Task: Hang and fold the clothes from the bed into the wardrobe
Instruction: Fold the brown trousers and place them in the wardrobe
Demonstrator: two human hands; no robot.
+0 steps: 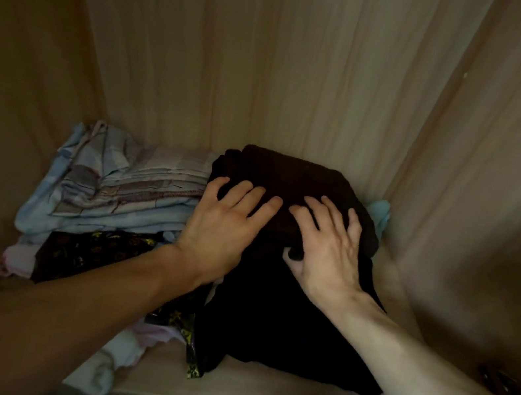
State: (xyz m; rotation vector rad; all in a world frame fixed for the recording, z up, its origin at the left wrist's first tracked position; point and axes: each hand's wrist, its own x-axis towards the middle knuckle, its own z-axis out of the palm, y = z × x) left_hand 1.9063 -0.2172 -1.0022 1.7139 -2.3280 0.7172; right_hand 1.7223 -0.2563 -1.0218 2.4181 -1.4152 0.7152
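From the head view, your left hand [230, 223] lies wide and flat on the folded dark brown garment [291, 175], fingers spread to keep the fold from springing open; your right hand [327, 247] spreads its fingers on top too, thumb seemingly hooked under the front edge, likely to steady it. The garment sits on a black clothes pile [282, 323] on the pale wooden wardrobe shelf [252, 394], just beside the folded pale blue checked stack [121, 186] — kept separate, I judge, so both stay neat.
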